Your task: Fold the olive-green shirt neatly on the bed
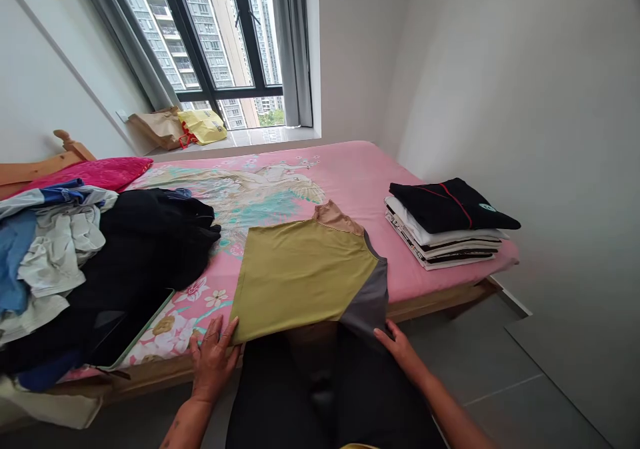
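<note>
A mustard-yellow shirt with a grey side panel and a brownish neck part lies folded at the bed's front edge. My left hand is at its near left corner, the index finger on the cloth and the thumb at its edge, other fingers spread. On the other side, my right hand has its fingertips at the lower edge of the grey panel, which hangs over the bed edge. The fingertips' undersides are hidden. My legs in black trousers are below the shirt.
The bed has a pink floral sheet. A folded clothes stack, black garment on top, stands right. Loose clothes heap at left beside a dark flat thing with a pale green edge. Bags sit on the windowsill.
</note>
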`<action>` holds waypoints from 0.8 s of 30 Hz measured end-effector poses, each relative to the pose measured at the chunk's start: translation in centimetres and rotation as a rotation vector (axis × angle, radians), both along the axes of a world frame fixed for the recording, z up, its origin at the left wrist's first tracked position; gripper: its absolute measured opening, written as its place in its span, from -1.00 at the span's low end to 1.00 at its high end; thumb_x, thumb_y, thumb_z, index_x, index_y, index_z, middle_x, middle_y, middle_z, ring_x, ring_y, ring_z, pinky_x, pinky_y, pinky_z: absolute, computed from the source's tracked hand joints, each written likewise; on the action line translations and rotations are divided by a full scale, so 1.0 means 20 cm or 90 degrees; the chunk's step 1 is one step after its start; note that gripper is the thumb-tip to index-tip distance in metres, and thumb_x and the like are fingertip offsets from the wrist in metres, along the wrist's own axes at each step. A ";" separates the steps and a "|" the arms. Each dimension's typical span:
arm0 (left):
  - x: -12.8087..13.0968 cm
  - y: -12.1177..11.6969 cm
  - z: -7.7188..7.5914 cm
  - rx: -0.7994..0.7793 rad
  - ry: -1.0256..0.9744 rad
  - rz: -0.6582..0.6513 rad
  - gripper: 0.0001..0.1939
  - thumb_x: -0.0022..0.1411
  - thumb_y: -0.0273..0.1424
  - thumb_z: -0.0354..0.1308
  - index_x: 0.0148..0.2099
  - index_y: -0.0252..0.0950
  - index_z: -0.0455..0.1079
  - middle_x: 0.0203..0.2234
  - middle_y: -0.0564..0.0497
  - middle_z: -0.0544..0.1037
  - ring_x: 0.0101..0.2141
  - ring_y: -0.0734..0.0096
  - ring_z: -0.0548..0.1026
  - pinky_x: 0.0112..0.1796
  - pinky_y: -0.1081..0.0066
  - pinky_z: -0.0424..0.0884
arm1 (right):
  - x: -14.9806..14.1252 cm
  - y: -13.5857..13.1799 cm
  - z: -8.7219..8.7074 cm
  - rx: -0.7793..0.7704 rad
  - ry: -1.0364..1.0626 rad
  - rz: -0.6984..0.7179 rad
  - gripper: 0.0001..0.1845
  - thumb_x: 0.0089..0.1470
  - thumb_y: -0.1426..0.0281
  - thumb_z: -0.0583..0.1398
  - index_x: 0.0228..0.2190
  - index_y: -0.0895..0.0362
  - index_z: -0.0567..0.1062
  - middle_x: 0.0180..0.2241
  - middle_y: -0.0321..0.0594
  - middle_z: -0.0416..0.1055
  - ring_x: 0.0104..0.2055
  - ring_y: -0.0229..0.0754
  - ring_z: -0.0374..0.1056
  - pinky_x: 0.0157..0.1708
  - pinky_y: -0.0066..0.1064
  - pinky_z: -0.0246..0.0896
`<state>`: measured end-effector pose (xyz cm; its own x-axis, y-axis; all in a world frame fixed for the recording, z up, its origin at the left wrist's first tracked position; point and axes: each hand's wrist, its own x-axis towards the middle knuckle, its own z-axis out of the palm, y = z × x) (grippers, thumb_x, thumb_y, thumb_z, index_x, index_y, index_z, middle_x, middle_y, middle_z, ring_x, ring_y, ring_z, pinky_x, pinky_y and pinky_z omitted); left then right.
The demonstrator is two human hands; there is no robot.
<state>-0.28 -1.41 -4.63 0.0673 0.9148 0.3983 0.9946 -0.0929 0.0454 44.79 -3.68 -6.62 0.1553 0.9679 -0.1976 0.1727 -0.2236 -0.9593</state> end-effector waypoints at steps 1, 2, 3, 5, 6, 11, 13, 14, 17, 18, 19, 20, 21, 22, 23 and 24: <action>0.01 0.00 0.00 0.003 -0.001 -0.003 -0.51 0.20 -0.39 -0.05 0.19 -0.16 0.20 0.23 -0.15 0.12 0.22 0.16 0.07 0.17 -0.03 -0.27 | -0.02 0.01 0.03 -0.010 0.008 0.022 -0.47 -0.15 0.05 0.23 -0.23 0.17 0.49 -0.19 -0.07 0.48 -0.08 0.03 0.36 -0.05 -0.19 0.22; 0.01 0.01 0.00 0.003 -0.002 -0.005 -0.51 0.19 -0.40 -0.05 0.19 -0.15 0.21 0.22 -0.14 0.13 0.21 0.16 0.08 0.17 -0.03 -0.26 | -0.03 0.02 0.06 -0.020 0.017 0.037 -0.51 -0.14 0.06 0.22 -0.28 0.19 0.50 -0.25 -0.08 0.50 -0.13 0.03 0.38 -0.08 -0.18 0.24; 0.01 0.01 0.00 0.002 -0.006 -0.006 -0.51 0.18 -0.41 -0.05 0.18 -0.13 0.22 0.22 -0.13 0.15 0.20 0.15 0.10 0.17 -0.04 -0.26 | -0.04 0.02 0.09 -0.028 0.031 0.044 -0.54 -0.14 0.06 0.22 -0.33 0.19 0.51 -0.29 -0.10 0.51 -0.18 0.03 0.39 -0.11 -0.18 0.26; 0.01 0.00 0.01 -0.006 -0.012 -0.005 -0.52 0.18 -0.42 -0.04 0.16 -0.10 0.25 0.20 -0.11 0.20 0.19 0.14 0.13 0.17 -0.05 -0.26 | -0.05 0.02 0.14 -0.040 0.093 0.036 -0.56 -0.12 0.07 0.22 -0.34 0.19 0.50 -0.32 -0.13 0.52 -0.21 0.01 0.40 -0.14 -0.18 0.28; 0.01 0.00 0.01 -0.009 -0.013 -0.009 -0.53 0.18 -0.41 -0.04 0.14 -0.10 0.27 0.19 -0.11 0.22 0.18 0.13 0.14 0.17 -0.05 -0.26 | -0.05 0.01 0.15 -0.046 0.146 0.033 -0.56 -0.11 0.08 0.22 -0.31 0.19 0.50 -0.30 -0.13 0.52 -0.21 0.00 0.41 -0.14 -0.19 0.28; -0.04 0.00 -0.01 -0.010 -0.013 -0.040 -0.62 0.22 -0.35 -0.08 0.04 -0.11 0.39 0.14 -0.09 0.29 0.17 0.19 0.18 0.18 -0.01 -0.24 | -0.05 -0.05 0.18 -0.106 0.369 0.009 -0.58 -0.07 0.14 0.23 -0.20 0.13 0.46 -0.24 -0.16 0.50 -0.25 -0.08 0.42 -0.28 -0.27 0.33; -0.04 0.01 -0.02 -0.009 -0.020 -0.044 -0.63 0.23 -0.35 -0.09 0.02 -0.10 0.39 0.12 -0.08 0.32 0.16 0.21 0.19 0.18 -0.01 -0.24 | -0.05 -0.07 0.17 -0.133 0.373 -0.001 -0.60 -0.08 0.16 0.25 -0.21 0.11 0.47 -0.23 -0.19 0.50 -0.24 -0.10 0.40 -0.35 -0.31 0.34; -0.05 0.01 -0.02 -0.007 -0.026 -0.047 -0.63 0.23 -0.35 -0.09 0.02 -0.10 0.40 0.11 -0.07 0.33 0.16 0.21 0.19 0.18 -0.01 -0.25 | -0.05 -0.07 0.17 -0.140 0.370 -0.005 -0.62 -0.09 0.18 0.27 -0.22 0.11 0.47 -0.23 -0.19 0.50 -0.24 -0.11 0.40 -0.35 -0.32 0.34; -0.04 0.01 -0.01 0.003 -0.052 -0.054 -0.64 0.22 -0.37 -0.09 0.00 -0.12 0.40 0.09 -0.07 0.35 0.15 0.21 0.21 0.18 -0.01 -0.25 | -0.06 -0.07 0.17 -0.119 0.382 -0.029 -0.64 -0.10 0.20 0.28 -0.25 0.14 0.49 -0.26 -0.19 0.51 -0.22 -0.12 0.40 -0.23 -0.31 0.32; -0.04 0.00 0.00 0.003 -0.063 -0.054 -0.65 0.22 -0.37 -0.08 0.00 -0.12 0.40 0.09 -0.06 0.35 0.15 0.21 0.21 0.18 0.00 -0.25 | -0.07 -0.06 0.18 -0.103 0.389 -0.039 -0.64 -0.09 0.20 0.27 -0.25 0.14 0.49 -0.26 -0.19 0.51 -0.21 -0.11 0.40 -0.19 -0.30 0.31; -0.03 0.00 0.00 0.002 -0.074 -0.054 -0.65 0.22 -0.38 -0.08 -0.01 -0.12 0.40 0.08 -0.06 0.36 0.15 0.21 0.21 0.18 0.00 -0.25 | -0.07 -0.05 0.19 -0.089 0.393 -0.045 -0.64 -0.08 0.19 0.25 -0.24 0.14 0.49 -0.25 -0.19 0.51 -0.19 -0.10 0.40 -0.15 -0.29 0.29; -0.03 0.00 0.01 0.001 -0.082 -0.053 -0.65 0.22 -0.38 -0.08 -0.01 -0.12 0.40 0.08 -0.05 0.37 0.15 0.21 0.22 0.18 0.00 -0.24 | -0.08 -0.04 0.20 -0.081 0.391 -0.048 -0.63 -0.07 0.18 0.24 -0.24 0.13 0.49 -0.23 -0.19 0.50 -0.16 -0.08 0.40 -0.14 -0.28 0.29; -0.03 0.00 0.01 0.001 -0.088 -0.054 -0.66 0.22 -0.39 -0.08 -0.02 -0.13 0.40 0.07 -0.04 0.37 0.14 0.22 0.22 0.18 0.00 -0.23 | -0.08 -0.03 0.22 -0.078 0.382 -0.044 -0.62 -0.07 0.17 0.24 -0.23 0.13 0.49 -0.22 -0.18 0.50 -0.15 -0.06 0.39 -0.13 -0.27 0.28; -0.03 0.00 0.01 0.004 -0.092 -0.057 -0.66 0.21 -0.39 -0.08 -0.03 -0.13 0.41 0.06 -0.04 0.38 0.13 0.22 0.24 0.18 0.00 -0.23 | -0.08 -0.03 0.24 -0.077 0.368 -0.036 -0.61 -0.07 0.16 0.23 -0.23 0.13 0.49 -0.21 -0.18 0.49 -0.14 -0.06 0.39 -0.13 -0.26 0.28; -0.04 0.00 0.02 0.009 -0.093 -0.062 -0.67 0.21 -0.39 -0.08 -0.04 -0.14 0.41 0.05 -0.05 0.39 0.12 0.22 0.25 0.18 0.00 -0.22 | -0.08 -0.02 0.26 -0.075 0.351 -0.024 -0.61 -0.06 0.15 0.23 -0.23 0.13 0.50 -0.21 -0.17 0.49 -0.14 -0.05 0.39 -0.12 -0.26 0.28; -0.04 0.00 0.02 0.013 -0.093 -0.068 -0.67 0.21 -0.39 -0.08 -0.05 -0.15 0.41 0.05 -0.06 0.40 0.11 0.22 0.27 0.18 0.00 -0.21 | -0.08 -0.01 0.27 -0.072 0.335 -0.012 -0.61 -0.06 0.14 0.22 -0.23 0.13 0.50 -0.21 -0.17 0.50 -0.14 -0.05 0.39 -0.11 -0.26 0.27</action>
<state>-1.12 -1.39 -4.26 0.1039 0.8973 0.4291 0.9619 -0.2004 0.1861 43.26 -3.96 -1.14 0.0237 0.9342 -0.3559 -0.3301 -0.3287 -0.8849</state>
